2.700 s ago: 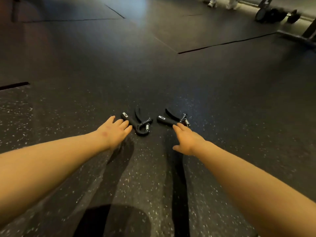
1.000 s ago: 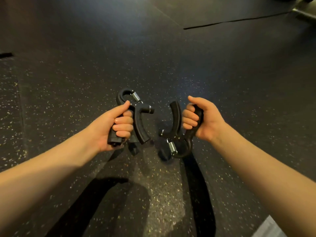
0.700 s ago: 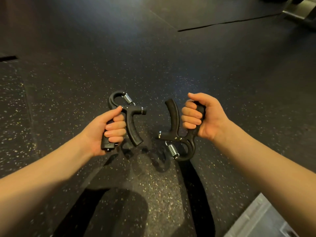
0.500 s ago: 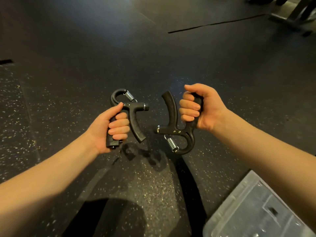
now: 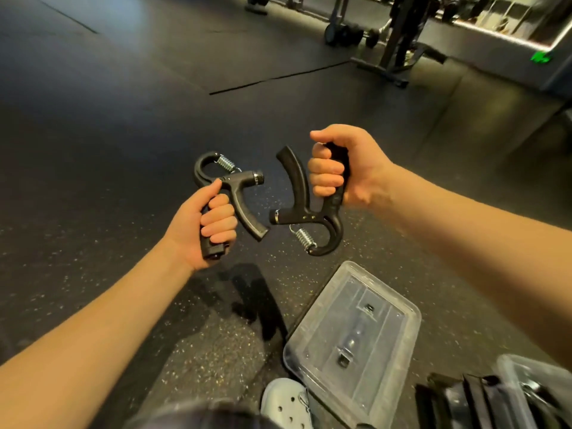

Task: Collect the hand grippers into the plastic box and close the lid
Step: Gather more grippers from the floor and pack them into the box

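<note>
Black speckled rubber floor [image 5: 93, 212] ran under everything. At the left, the left hand [image 5: 201, 226] was curled round one handle of a black hand gripper [image 5: 230, 184], held off the floor with its steel spring and loop uppermost and its free handle pointing down to the right. Just beside it, apart and not touching, a second hand gripper [image 5: 305, 212] hung the other way up, spring and loop at the bottom. The right hand [image 5: 348, 168] was wrapped round its right handle, thumb over the top. Any marking on either grip was too small to read.

Below them a pale perforated shoe [image 5: 283, 402] showed at the lower edge. Right of it a clear plastic lid [image 5: 387, 342] lay flat on the floor, a small latch visible through its middle. At the lower right corner stood the clear plastic box [image 5: 507, 366], uncovered, with dark strap-like items inside that could not be told apart. Far back at the upper right, past a weight rack [image 5: 399, 35], a green lit sign [image 5: 540, 57] was too blurred to read.
</note>
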